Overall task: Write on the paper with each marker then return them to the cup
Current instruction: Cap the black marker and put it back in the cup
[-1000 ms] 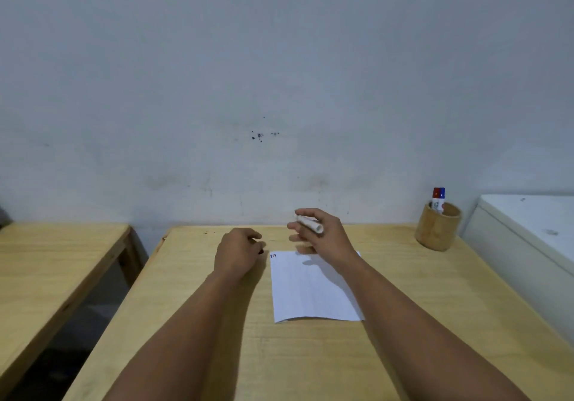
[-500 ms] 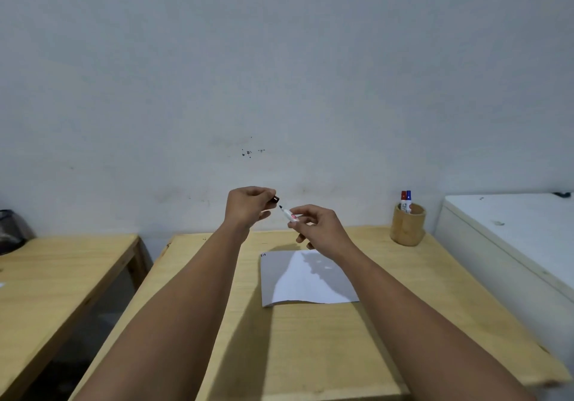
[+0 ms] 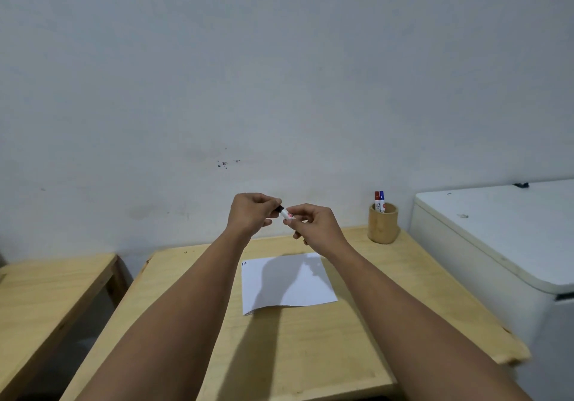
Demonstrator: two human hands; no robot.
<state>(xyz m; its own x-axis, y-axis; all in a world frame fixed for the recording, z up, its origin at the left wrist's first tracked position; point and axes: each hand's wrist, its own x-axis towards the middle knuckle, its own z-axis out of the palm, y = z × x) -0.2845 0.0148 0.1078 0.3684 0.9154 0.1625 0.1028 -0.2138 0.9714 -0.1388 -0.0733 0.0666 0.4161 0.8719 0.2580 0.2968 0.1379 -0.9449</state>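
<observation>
Both hands raised above the bench (image 3: 310, 354), in front of the wall. Left hand (image 3: 250, 216) with grip closed on black cap (image 3: 279, 209); right hand (image 3: 313, 225) with grip closed on white marker (image 3: 286, 214), cap touching marker end. Paper (image 3: 287, 282) flat on bench below, small dark marks at its far left corner. Wooden cup (image 3: 383, 223) at far right of bench, red marker (image 3: 377, 199) and blue marker (image 3: 382, 199) upright inside.

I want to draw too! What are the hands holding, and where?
A marker: right hand grips its white barrel, left hand pinches the black cap end.
</observation>
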